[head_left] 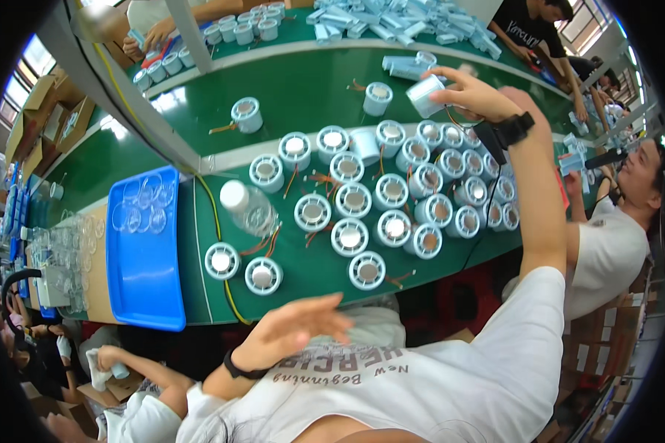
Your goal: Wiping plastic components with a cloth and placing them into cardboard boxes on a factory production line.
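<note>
My right hand (pixel 469 94) is stretched out over the far side of the bench. Its fingers grip a light-blue cylindrical housing (pixel 424 98), tilted on its side with its wall showing. Near the bench's front edge my left hand (pixel 299 331) hovers with fingers extended and slightly smeared, holding nothing. Between the hands stand many similar housings (pixel 349 236), most upright with a round silver disc in a slotted top and orange-red wires trailing out. One housing (pixel 364 146) among them lies on its side. On the green belt beyond, two more stand upright: a nearer housing (pixel 377 98) and a left housing (pixel 247 115).
A clear bottle with white cap (pixel 250 207) stands left of the housings. Beside it lies a blue tray (pixel 145 273) with clear round covers. A metal post (pixel 137 96) rises at the left. Light-blue parts (pixel 399 22) are heaped at the back. Co-workers sit around.
</note>
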Demonstrator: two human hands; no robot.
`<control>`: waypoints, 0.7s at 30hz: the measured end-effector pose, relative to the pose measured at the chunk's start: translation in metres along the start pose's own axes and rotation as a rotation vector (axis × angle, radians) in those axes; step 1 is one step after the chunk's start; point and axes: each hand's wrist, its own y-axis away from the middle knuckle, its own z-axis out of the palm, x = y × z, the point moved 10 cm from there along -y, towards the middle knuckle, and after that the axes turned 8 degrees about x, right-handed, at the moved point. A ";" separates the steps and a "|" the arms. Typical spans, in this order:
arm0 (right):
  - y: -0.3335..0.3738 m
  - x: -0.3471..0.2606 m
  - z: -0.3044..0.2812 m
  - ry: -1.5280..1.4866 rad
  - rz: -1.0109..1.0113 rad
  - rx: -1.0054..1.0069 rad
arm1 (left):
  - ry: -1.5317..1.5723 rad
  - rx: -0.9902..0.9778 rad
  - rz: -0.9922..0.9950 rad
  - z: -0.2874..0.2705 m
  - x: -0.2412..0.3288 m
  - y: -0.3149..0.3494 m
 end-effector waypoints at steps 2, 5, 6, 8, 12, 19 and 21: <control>0.043 -0.067 0.050 -0.016 -0.269 -0.185 | 0.137 0.059 -0.138 0.007 -0.015 -0.016; 0.110 -0.135 0.103 -0.016 -0.657 -0.378 | 0.273 0.175 -0.156 0.018 -0.008 -0.046; 0.117 -0.141 0.116 -0.029 -0.646 -0.393 | 0.362 0.178 -0.097 0.021 -0.002 -0.053; 0.149 -0.165 0.143 0.070 -0.917 -0.525 | 0.452 0.179 -0.044 0.017 0.006 -0.056; 0.153 -0.181 0.149 0.033 -0.936 -0.408 | 0.252 0.093 0.118 0.019 0.025 -0.055; 0.000 -0.089 0.091 0.151 -0.165 0.071 | -0.059 0.294 0.470 -0.024 0.046 -0.035; -0.028 -0.114 0.134 0.249 -0.262 -0.003 | -0.081 0.335 0.530 -0.031 0.054 -0.031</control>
